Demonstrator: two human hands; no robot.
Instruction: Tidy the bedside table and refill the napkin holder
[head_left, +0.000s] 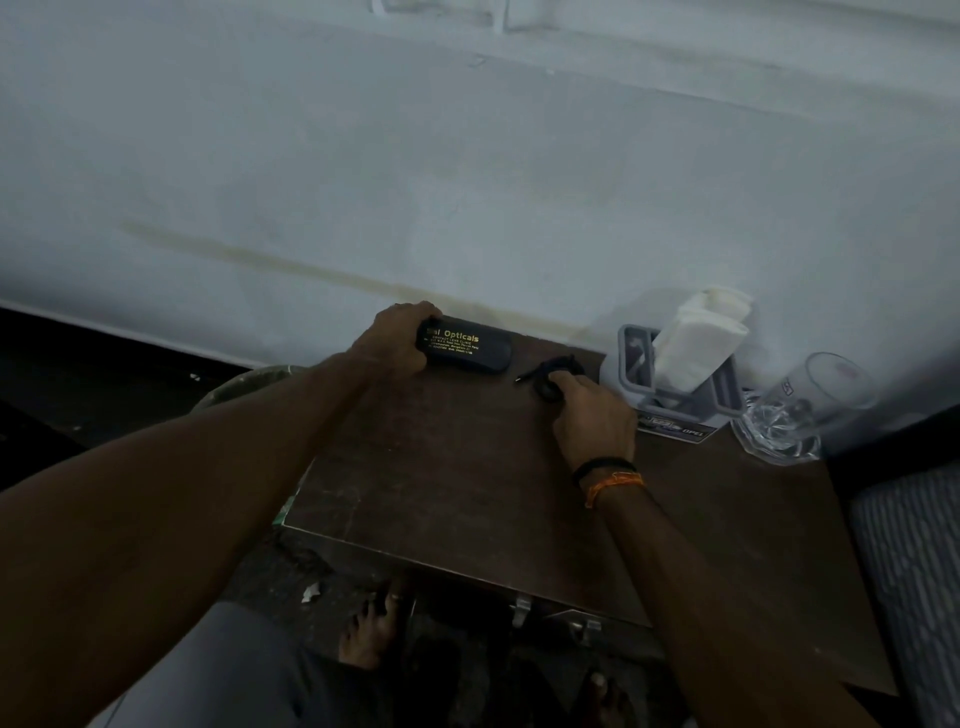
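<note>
The left hand (400, 332) has its grip curled round the left end of one black spectacle case (465, 344) lettered "Opticals", which lies flat on the brown counter (457, 478). The right hand (592, 415) rests its grip, fingers curled, on one small black cord (553, 371) just right of the case. Right of that grip stands one grey napkin holder (675, 379) with a wad of white napkins (698, 338) upright inside. Beyond it stands one clear glass mug (805, 410).
</note>
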